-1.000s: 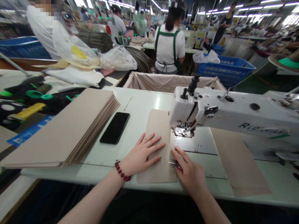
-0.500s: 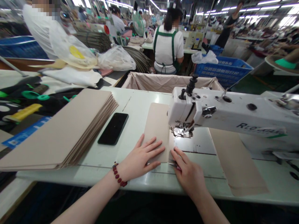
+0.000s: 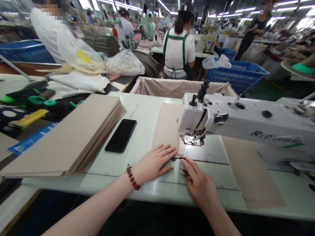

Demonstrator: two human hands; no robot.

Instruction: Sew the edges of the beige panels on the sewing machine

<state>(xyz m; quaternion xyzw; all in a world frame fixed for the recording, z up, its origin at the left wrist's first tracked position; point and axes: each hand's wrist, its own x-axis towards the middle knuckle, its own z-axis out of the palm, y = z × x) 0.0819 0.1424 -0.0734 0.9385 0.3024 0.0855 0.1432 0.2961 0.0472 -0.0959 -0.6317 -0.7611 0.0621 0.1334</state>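
Observation:
My left hand (image 3: 153,163) lies flat, fingers spread, on the near end of a beige fabric panel (image 3: 166,126) that runs away from me under the presser foot (image 3: 193,140) of a white sewing machine (image 3: 246,123). My right hand (image 3: 200,184) rests on the table just right of the panel's near edge. Its fingers are closed on a small thread snipper (image 3: 183,171), whose metal tips and pink handle poke out beside the thumb.
A thick stack of beige panels (image 3: 66,137) and a black phone (image 3: 121,135) lie to the left. Another beige panel (image 3: 251,173) lies under the machine arm on the right. A fabric-lined bin (image 3: 177,87) stands behind the table; other people work further back.
The panel has fed away from me through the machine, so its near edge now sits under my left fingers. Both hands have followed it slightly forward.

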